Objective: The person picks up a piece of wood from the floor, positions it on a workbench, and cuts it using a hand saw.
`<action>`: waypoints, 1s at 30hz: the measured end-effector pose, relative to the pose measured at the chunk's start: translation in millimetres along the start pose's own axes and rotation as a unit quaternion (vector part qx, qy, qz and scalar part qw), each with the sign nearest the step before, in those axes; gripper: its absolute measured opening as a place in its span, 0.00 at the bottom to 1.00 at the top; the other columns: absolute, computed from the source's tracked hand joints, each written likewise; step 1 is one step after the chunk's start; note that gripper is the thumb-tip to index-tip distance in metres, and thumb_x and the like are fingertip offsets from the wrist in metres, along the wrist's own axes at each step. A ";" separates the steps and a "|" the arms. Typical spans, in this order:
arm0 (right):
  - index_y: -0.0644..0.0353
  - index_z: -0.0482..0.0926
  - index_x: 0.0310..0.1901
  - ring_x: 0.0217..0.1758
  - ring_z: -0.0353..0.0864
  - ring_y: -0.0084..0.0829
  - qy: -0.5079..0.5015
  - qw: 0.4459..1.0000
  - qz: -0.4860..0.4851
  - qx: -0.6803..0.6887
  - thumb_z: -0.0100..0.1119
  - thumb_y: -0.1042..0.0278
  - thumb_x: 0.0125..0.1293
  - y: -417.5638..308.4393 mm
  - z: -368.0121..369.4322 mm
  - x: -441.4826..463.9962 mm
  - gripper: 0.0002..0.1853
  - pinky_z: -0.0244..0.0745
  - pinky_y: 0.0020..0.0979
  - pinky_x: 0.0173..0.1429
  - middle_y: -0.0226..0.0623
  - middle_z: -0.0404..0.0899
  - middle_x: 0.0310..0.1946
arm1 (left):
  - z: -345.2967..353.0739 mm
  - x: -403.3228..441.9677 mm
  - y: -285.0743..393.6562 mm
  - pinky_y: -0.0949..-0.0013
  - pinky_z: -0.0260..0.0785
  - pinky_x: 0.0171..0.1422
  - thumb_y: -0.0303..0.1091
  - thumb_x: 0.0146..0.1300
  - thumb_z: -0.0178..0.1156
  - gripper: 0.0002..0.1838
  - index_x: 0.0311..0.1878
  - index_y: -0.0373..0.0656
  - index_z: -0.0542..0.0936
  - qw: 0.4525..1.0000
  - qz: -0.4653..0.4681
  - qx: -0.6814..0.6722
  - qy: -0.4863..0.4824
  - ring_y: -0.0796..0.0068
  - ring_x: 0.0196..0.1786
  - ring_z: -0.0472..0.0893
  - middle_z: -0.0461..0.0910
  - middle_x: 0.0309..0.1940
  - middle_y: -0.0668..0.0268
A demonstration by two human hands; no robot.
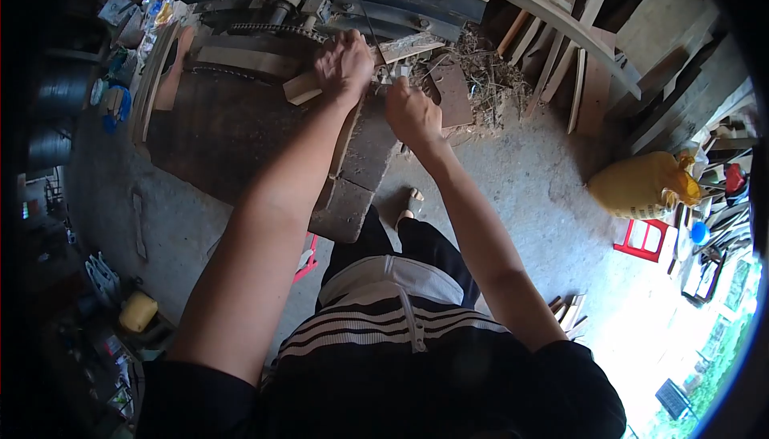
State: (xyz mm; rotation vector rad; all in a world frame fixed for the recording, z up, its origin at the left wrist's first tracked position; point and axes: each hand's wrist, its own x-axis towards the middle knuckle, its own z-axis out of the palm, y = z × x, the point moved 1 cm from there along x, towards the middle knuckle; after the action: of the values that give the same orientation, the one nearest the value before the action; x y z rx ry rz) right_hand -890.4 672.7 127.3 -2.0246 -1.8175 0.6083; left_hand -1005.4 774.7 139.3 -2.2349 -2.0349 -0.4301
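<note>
My left hand (346, 66) is closed over the worn wooden workbench (216, 130), its fingers curled and slightly blurred. A short pale wood block (303, 89) pokes out beside it; whether I grip that block is hidden. My right hand (413, 112) is a closed fist at the bench's right edge, thumb on top. What it grips is mostly covered by the fingers. A thin dark rod (370, 24) slants down between the two hands. Just beyond them lies a light offcut (412, 46) of wood.
Behind the bench runs a dark metal machine bed (384, 10) with a chain (276, 29). Wood shavings (489, 70) pile up at its right. Boards (589, 78) lean at the far right, near a yellow sack (641, 185) and a red stool (643, 239).
</note>
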 end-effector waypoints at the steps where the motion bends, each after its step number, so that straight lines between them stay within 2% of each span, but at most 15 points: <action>1: 0.60 0.71 0.44 0.31 0.83 0.58 0.010 1.000 -0.005 0.011 0.38 0.57 0.72 -0.4 0.6 -1.6 0.15 0.78 0.55 0.37 0.55 0.81 0.25 | 2.4 -1.9 -0.7 0.52 0.71 0.51 0.40 0.70 0.43 0.14 0.42 0.44 0.76 1.000 0.003 0.000 0.000 0.56 0.46 0.81 0.80 0.43 0.58; 3: 0.60 0.70 0.45 0.31 0.83 0.58 0.025 0.999 -0.013 0.020 0.38 0.56 0.72 0.9 -6.7 -10.2 0.16 0.77 0.55 0.37 0.55 0.81 0.26 | 5.7 0.4 -1.6 0.49 0.70 0.49 0.42 0.70 0.44 0.14 0.43 0.45 0.75 1.000 0.005 -0.006 0.029 0.52 0.41 0.82 0.80 0.42 0.57; 5: 0.59 0.69 0.46 0.32 0.83 0.58 -0.040 0.999 0.020 0.027 0.39 0.56 0.72 5.2 -20.4 -39.4 0.15 0.77 0.55 0.38 0.56 0.81 0.27 | 6.1 1.3 -2.8 0.49 0.70 0.49 0.42 0.70 0.44 0.14 0.43 0.45 0.75 0.999 0.006 -0.008 0.038 0.52 0.41 0.82 0.80 0.42 0.57; 8: 0.58 0.68 0.46 0.32 0.83 0.58 -0.056 0.998 0.028 0.001 0.39 0.55 0.72 7.0 -17.9 -37.4 0.15 0.77 0.55 0.38 0.56 0.81 0.27 | 5.9 -2.9 -6.0 0.50 0.70 0.48 0.42 0.70 0.44 0.13 0.43 0.45 0.75 0.999 0.010 -0.018 0.037 0.52 0.42 0.82 0.80 0.42 0.57; 12: 0.60 0.68 0.43 0.32 0.83 0.57 0.019 1.000 -0.006 0.011 0.39 0.57 0.71 -5.6 0.5 8.5 0.14 0.77 0.55 0.39 0.55 0.81 0.26 | 2.4 -0.5 -3.1 0.49 0.70 0.49 0.43 0.71 0.43 0.15 0.43 0.45 0.75 0.999 0.009 -0.016 0.031 0.52 0.43 0.81 0.80 0.43 0.57; 18: 0.59 0.67 0.41 0.32 0.83 0.57 -0.025 0.999 0.020 0.002 0.40 0.60 0.71 1.4 -21.6 -44.1 0.11 0.78 0.53 0.38 0.55 0.81 0.25 | 5.6 -0.3 -2.5 0.49 0.70 0.49 0.44 0.71 0.43 0.15 0.44 0.44 0.75 0.999 0.011 -0.005 0.052 0.53 0.44 0.81 0.80 0.43 0.58; 19: 0.59 0.67 0.41 0.32 0.83 0.57 -0.030 0.999 0.022 -0.005 0.41 0.61 0.71 2.4 -21.0 -48.5 0.11 0.78 0.53 0.38 0.56 0.81 0.25 | 4.7 -0.9 -1.7 0.49 0.70 0.48 0.43 0.71 0.44 0.14 0.42 0.44 0.74 0.999 -0.012 -0.023 0.020 0.53 0.43 0.81 0.79 0.43 0.57; 22: 0.59 0.67 0.42 0.32 0.83 0.58 -0.026 1.000 0.016 0.001 0.41 0.61 0.70 0.9 -17.9 -23.8 0.10 0.78 0.54 0.38 0.56 0.81 0.25 | 1.4 -0.5 -2.5 0.52 0.71 0.47 0.39 0.70 0.45 0.12 0.40 0.44 0.75 0.999 0.028 -0.006 0.032 0.55 0.44 0.81 0.80 0.42 0.59; 27: 0.59 0.67 0.44 0.32 0.83 0.58 0.029 0.999 -0.007 0.028 0.40 0.60 0.71 -0.6 0.3 -0.1 0.11 0.77 0.55 0.38 0.56 0.81 0.25 | 6.4 0.3 -3.1 0.49 0.70 0.45 0.42 0.71 0.44 0.13 0.41 0.44 0.74 0.997 0.043 -0.010 0.056 0.53 0.42 0.81 0.79 0.40 0.58; 30: 0.60 0.68 0.45 0.32 0.83 0.58 -0.031 0.999 0.007 0.015 0.40 0.61 0.71 5.5 -11.6 -32.5 0.12 0.77 0.56 0.38 0.56 0.81 0.25 | 3.1 1.3 -2.6 0.49 0.70 0.46 0.42 0.71 0.44 0.13 0.42 0.44 0.74 0.999 0.028 0.000 0.040 0.52 0.42 0.81 0.79 0.41 0.58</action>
State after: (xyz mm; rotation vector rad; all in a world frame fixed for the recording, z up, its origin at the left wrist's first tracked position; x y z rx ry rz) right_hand -882.3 640.1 136.9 -2.0201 -1.8190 0.7049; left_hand -1007.4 777.0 136.4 -2.2297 -1.9297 -0.5046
